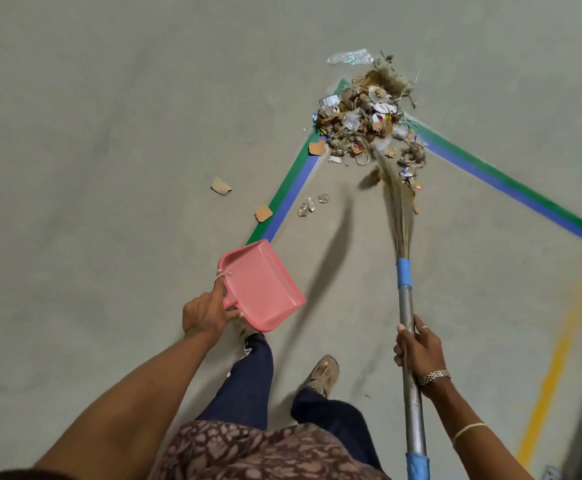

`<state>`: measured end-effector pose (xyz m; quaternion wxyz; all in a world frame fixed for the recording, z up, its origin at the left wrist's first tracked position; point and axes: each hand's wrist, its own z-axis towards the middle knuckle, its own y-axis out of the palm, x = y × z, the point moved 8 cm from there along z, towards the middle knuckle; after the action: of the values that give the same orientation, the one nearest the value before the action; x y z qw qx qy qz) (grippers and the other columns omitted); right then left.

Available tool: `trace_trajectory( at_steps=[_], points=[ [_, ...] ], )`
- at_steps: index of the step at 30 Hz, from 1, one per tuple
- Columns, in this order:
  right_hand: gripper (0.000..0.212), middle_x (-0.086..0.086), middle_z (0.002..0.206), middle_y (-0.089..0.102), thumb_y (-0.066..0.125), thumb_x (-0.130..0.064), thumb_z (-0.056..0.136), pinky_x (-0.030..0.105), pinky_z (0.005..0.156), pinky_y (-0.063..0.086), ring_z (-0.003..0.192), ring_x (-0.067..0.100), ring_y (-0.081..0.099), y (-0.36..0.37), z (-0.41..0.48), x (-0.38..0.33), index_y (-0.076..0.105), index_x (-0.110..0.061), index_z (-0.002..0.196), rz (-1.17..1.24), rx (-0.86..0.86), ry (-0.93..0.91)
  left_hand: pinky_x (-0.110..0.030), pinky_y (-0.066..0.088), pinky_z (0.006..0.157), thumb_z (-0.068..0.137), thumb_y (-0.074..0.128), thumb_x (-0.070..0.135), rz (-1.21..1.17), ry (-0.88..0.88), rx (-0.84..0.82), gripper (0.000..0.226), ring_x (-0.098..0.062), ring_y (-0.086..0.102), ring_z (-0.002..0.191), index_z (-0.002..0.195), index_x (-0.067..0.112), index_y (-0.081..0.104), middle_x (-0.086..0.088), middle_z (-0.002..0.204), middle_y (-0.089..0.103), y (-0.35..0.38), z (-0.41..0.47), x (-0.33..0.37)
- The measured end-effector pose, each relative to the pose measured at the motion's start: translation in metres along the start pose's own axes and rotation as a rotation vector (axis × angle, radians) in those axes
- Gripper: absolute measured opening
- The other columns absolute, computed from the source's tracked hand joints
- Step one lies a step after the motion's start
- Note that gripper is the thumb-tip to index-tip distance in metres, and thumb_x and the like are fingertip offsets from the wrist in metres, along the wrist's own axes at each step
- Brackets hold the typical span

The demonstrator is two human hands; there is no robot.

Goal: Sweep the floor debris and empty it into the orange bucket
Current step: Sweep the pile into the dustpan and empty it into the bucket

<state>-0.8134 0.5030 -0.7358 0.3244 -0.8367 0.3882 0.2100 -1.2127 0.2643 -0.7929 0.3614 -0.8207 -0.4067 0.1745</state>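
Observation:
A heap of debris [369,119], made of cardboard scraps, wrappers and dry fibre, lies on the grey floor where two tape lines meet. My right hand [419,346] grips the metal handle of a grass broom [398,209], whose bristle tips reach into the near edge of the heap. My left hand [206,315] holds a pink dustpan [263,284] by its handle, above the floor and well short of the heap. Several loose cardboard scraps [221,186] lie to the left of the heap. The orange bucket is not in view.
Green and blue floor tape [284,195] forms a corner under the heap. A yellow painted line [556,362] runs along the right side. My feet and legs [322,374] stand just behind the dustpan. A clear plastic wrapper [350,58] lies beyond the heap.

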Motion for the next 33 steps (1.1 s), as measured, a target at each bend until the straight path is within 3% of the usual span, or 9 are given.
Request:
trace_trajectory(
  at_steps=[7, 12, 14, 16, 18, 22, 25, 29, 33],
  points=[
    [0.038, 0.011, 0.062, 0.055, 0.066, -0.017, 0.095, 0.032, 0.042, 0.049, 0.046, 0.027, 0.052, 0.067, 0.025, -0.062, 0.051, -0.026, 0.129, -0.281, -0.197, -0.167, -0.037, 0.046, 0.072, 0.077, 0.064, 0.075, -0.014, -0.044, 0.065, 0.091, -0.035, 0.068, 0.093, 0.148, 0.029, 0.030, -0.013, 0.104, 0.070, -0.034, 0.019, -0.047],
    [0.033, 0.008, 0.065, 0.056, 0.058, -0.026, 0.097, 0.037, 0.044, 0.052, 0.045, 0.025, 0.053, 0.144, 0.055, -0.043, 0.053, -0.020, 0.129, -0.445, -0.394, -0.171, -0.038, 0.044, 0.072, 0.076, 0.063, 0.076, -0.116, -0.175, 0.087, 0.094, -0.038, 0.067, 0.091, 0.150, 0.028, 0.030, -0.016, 0.101, 0.068, -0.025, 0.001, -0.085],
    [0.035, 0.004, 0.070, 0.058, 0.057, -0.030, 0.096, 0.039, 0.052, 0.055, 0.046, 0.016, 0.054, 0.171, 0.066, -0.041, 0.053, -0.018, 0.129, -0.527, -0.457, -0.183, -0.039, 0.046, 0.073, 0.075, 0.063, 0.077, -0.197, -0.228, 0.113, 0.092, -0.039, 0.067, 0.090, 0.148, 0.031, 0.031, -0.016, 0.098, 0.069, -0.016, -0.008, -0.089],
    [0.030, -0.003, 0.073, 0.056, 0.055, -0.022, 0.099, 0.029, 0.059, 0.049, 0.052, 0.005, 0.049, 0.194, 0.073, -0.041, 0.056, -0.010, 0.126, -0.605, -0.530, -0.198, -0.039, 0.048, 0.072, 0.074, 0.064, 0.079, -0.270, -0.301, 0.103, 0.088, -0.040, 0.066, 0.091, 0.143, 0.036, 0.032, -0.014, 0.098, 0.069, -0.001, -0.017, -0.093],
    [0.018, 0.005, 0.074, 0.058, 0.056, -0.019, 0.099, 0.026, 0.051, 0.044, 0.051, 0.012, 0.051, 0.206, 0.082, -0.032, 0.057, -0.005, 0.110, -0.646, -0.576, -0.147, -0.037, 0.046, 0.071, 0.072, 0.065, 0.079, -0.326, -0.382, 0.072, 0.083, -0.039, 0.066, 0.092, 0.139, 0.041, 0.033, -0.013, 0.100, 0.069, 0.013, -0.023, -0.097],
    [0.033, 0.009, 0.068, 0.058, 0.060, -0.031, 0.091, 0.048, 0.058, 0.057, 0.057, 0.027, 0.057, 0.190, 0.132, -0.005, 0.058, -0.003, 0.107, -0.506, -0.449, -0.011, -0.038, 0.048, 0.071, 0.071, 0.067, 0.077, -0.345, -0.440, 0.061, 0.078, -0.038, 0.065, 0.089, 0.135, 0.043, 0.036, -0.011, 0.096, 0.067, 0.022, -0.025, -0.100],
    [0.025, 0.011, 0.059, 0.051, 0.055, -0.018, 0.097, 0.036, 0.044, 0.050, 0.043, 0.024, 0.050, 0.165, 0.151, -0.015, 0.057, 0.005, 0.109, -0.317, -0.325, 0.101, -0.038, 0.048, 0.070, 0.071, 0.069, 0.077, -0.283, -0.397, 0.062, 0.084, -0.039, 0.066, 0.089, 0.138, 0.038, 0.034, -0.014, 0.098, 0.068, 0.016, -0.010, -0.103],
    [0.028, 0.010, 0.059, 0.045, 0.051, -0.015, 0.100, 0.029, 0.042, 0.045, 0.044, 0.021, 0.047, 0.124, 0.163, -0.038, 0.051, 0.010, 0.112, -0.115, -0.115, 0.128, -0.038, 0.047, 0.070, 0.071, 0.069, 0.077, -0.255, -0.370, 0.088, 0.091, -0.040, 0.066, 0.091, 0.143, 0.036, 0.033, -0.017, 0.101, 0.069, -0.004, 0.011, -0.098],
    [0.020, 0.010, 0.065, 0.045, 0.054, -0.015, 0.100, 0.028, 0.044, 0.046, 0.049, 0.021, 0.048, 0.089, 0.152, -0.070, 0.055, -0.004, 0.117, 0.050, -0.021, 0.062, -0.039, 0.048, 0.071, 0.069, 0.068, 0.080, -0.257, -0.333, 0.116, 0.092, -0.040, 0.066, 0.091, 0.142, 0.037, 0.033, -0.016, 0.099, 0.069, -0.020, 0.030, -0.086]
  ],
)
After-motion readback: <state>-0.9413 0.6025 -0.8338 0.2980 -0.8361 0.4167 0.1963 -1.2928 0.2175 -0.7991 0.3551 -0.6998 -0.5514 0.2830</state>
